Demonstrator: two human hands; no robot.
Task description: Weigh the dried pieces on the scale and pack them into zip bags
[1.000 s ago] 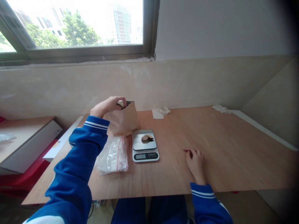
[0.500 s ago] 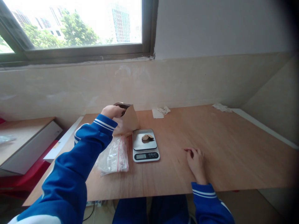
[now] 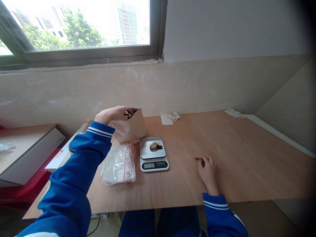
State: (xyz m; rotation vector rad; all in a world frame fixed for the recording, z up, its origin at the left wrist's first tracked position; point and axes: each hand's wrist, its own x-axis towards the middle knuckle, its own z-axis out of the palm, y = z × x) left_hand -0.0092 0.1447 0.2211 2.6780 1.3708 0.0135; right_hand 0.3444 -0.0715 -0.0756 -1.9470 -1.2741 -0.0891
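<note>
My left hand (image 3: 115,114) is at the mouth of a brown paper bag (image 3: 132,128) at the back left of the table. Its fingers are closed on a small tan and dark piece (image 3: 127,114), whose kind I cannot make out. Right of the bag is a white kitchen scale (image 3: 154,165) with a metal plate. A curled, tan and dark dried piece (image 3: 156,145) lies on that plate; the digits on the display are too small to read. My right hand (image 3: 207,171) rests on the tabletop, fingers loosely bent and a little apart, holding nothing.
A clear zip bag (image 3: 118,166) with a red seal line lies left of the scale. Crumpled white tissue (image 3: 173,116) and more tissue (image 3: 234,114) lie along the wall edge of the wooden table (image 3: 242,154). A red stool (image 3: 29,191) stands at the left.
My left hand has risen and moved left out of the paper bag's opening, and a small piece now shows at its fingertips. The right hand and the scale have not moved.
</note>
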